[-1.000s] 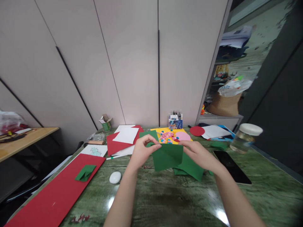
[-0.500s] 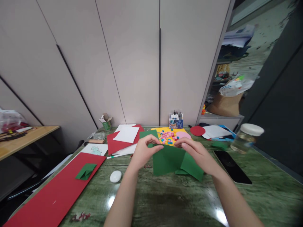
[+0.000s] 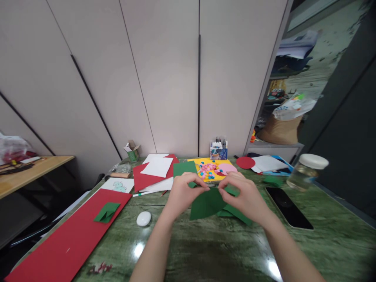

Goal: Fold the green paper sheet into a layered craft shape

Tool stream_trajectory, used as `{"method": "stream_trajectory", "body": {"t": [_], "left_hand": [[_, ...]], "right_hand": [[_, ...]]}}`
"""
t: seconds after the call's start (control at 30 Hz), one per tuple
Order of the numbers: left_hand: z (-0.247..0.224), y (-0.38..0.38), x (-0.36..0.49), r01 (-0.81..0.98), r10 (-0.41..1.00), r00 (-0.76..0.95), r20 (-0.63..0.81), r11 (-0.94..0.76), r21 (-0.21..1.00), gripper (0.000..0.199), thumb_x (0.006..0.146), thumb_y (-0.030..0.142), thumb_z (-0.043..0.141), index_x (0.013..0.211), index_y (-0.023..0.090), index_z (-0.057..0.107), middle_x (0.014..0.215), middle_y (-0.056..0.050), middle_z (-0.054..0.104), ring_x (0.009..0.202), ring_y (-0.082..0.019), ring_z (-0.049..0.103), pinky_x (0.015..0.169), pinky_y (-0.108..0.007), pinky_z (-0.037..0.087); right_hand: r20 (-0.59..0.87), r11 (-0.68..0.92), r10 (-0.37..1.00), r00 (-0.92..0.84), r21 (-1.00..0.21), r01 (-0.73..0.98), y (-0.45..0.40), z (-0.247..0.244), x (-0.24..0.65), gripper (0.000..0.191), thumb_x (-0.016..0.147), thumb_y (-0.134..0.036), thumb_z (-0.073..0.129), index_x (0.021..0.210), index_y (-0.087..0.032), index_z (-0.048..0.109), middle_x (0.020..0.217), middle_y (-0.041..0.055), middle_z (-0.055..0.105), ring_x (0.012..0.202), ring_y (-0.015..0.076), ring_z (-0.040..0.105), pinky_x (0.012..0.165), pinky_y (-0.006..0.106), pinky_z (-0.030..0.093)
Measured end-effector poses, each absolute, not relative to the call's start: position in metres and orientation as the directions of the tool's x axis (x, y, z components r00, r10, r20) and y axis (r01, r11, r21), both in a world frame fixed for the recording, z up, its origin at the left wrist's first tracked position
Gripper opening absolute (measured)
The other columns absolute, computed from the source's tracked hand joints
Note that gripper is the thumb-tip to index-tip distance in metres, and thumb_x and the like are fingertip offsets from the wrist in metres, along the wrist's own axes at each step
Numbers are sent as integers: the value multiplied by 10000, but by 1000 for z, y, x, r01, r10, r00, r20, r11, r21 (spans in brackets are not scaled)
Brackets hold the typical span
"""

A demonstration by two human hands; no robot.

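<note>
A sheet of green paper (image 3: 206, 205) hangs between my hands in the middle of the table, its top edge pinched from both sides. My left hand (image 3: 185, 192) grips that edge between thumb and fingertips. Close by on the right, my right hand (image 3: 243, 194) pinches the same sheet with thumb and forefinger, the rest of the fingers curled. Other green paper pieces (image 3: 235, 214) lie on the table under and beside the right hand. Behind the left hand is another flat green sheet (image 3: 185, 168).
Small pink, blue and yellow balls (image 3: 209, 170) sit on yellow paper (image 3: 202, 160) at the back. A phone (image 3: 288, 207) and a lidded jar (image 3: 306, 172) stand to the right. On the left, a folded green piece (image 3: 107, 212) rests on a red sheet (image 3: 73, 239), near a white rounded object (image 3: 143, 219).
Both hands have drawn closer together along the paper's top edge. The edge now sits slightly lower, and the sheet bends between them.
</note>
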State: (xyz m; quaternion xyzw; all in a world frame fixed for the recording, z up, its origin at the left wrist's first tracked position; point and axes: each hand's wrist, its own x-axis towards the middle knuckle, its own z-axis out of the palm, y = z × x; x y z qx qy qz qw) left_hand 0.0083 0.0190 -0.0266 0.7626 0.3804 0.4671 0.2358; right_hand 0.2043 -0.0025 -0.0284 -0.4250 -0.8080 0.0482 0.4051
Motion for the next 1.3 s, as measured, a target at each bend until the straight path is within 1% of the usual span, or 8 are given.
{"method": "stream_trajectory", "body": {"t": [0.23, 0.37, 0.53, 0.63, 0.73, 0.97, 1.17, 1.3], "left_hand": [[-24, 22, 4, 319, 824, 137, 550, -562, 763, 123, 655, 192, 743, 590, 203, 638, 667, -6, 708, 758, -194, 648, 885, -408, 446], [-22, 24, -1, 246, 829, 72, 554, -553, 796, 114, 655, 184, 735, 612, 192, 631, 664, -13, 708, 751, -187, 652, 938, -420, 417], [-18, 25, -5, 38, 806, 220, 550, -570, 821, 159, 624, 126, 754, 599, 180, 606, 666, -4, 688, 707, -158, 641, 913, -391, 439], [-18, 23, 0, -20, 762, 373, 530, -565, 825, 169, 613, 85, 755, 595, 175, 613, 879, -45, 695, 896, -185, 621, 860, -366, 464], [-19, 21, 6, -18, 722, 465, 512, -571, 821, 177, 612, 55, 751, 603, 178, 624, 1022, -52, 666, 1004, -191, 587, 907, -379, 438], [-18, 20, 8, 20, 671, 579, 463, -579, 815, 180, 599, 68, 765, 592, 197, 640, 1127, -34, 631, 1087, -212, 557, 966, -434, 416], [-14, 18, 7, -10, 638, 629, 444, -564, 826, 196, 602, 30, 751, 614, 196, 648, 1178, -35, 603, 1141, -206, 533, 999, -413, 402], [-13, 17, 7, 23, 668, 611, 424, -550, 835, 181, 619, 52, 746, 629, 190, 629, 1292, -41, 521, 1244, -225, 443, 1042, -415, 361]], "right_hand": [[626, 660, 686, -372, -317, 681, -1, -19, 228, 115, 733, -115, 537, 694, -223, 538, 686, -13, 619, 720, 180, 564, 794, 373, 402], [634, 593, 711, -304, -308, 744, 3, -17, 246, 104, 731, -136, 534, 668, -219, 539, 664, -2, 604, 688, 185, 552, 752, 366, 412], [496, 510, 836, -234, -545, 665, 5, -18, 251, 156, 835, -293, 504, 735, -207, 586, 797, 36, 651, 756, 198, 581, 688, 325, 437], [299, 487, 864, -406, -704, 517, 5, -21, 237, 267, 902, -373, 418, 868, -205, 624, 857, 39, 662, 819, 192, 593, 753, 330, 449], [174, 436, 804, -568, -822, 366, 4, -27, 221, 335, 936, -380, 340, 1097, -219, 584, 893, 42, 657, 827, 175, 598, 783, 333, 461], [120, 345, 738, -664, -913, 218, 3, -34, 210, 416, 868, -338, 508, 1275, -267, 460, 878, 21, 628, 757, 161, 570, 667, 298, 468], [185, 303, 792, -582, -947, 110, 4, -38, 204, 449, 781, -245, 612, 1218, -245, 508, 900, 19, 630, 837, 164, 590, 755, 310, 477], [227, 315, 864, -449, -940, 130, 8, -39, 202, 339, 732, -186, 647, 1067, -206, 600, 849, 9, 610, 820, 151, 586, 755, 293, 475]]}}
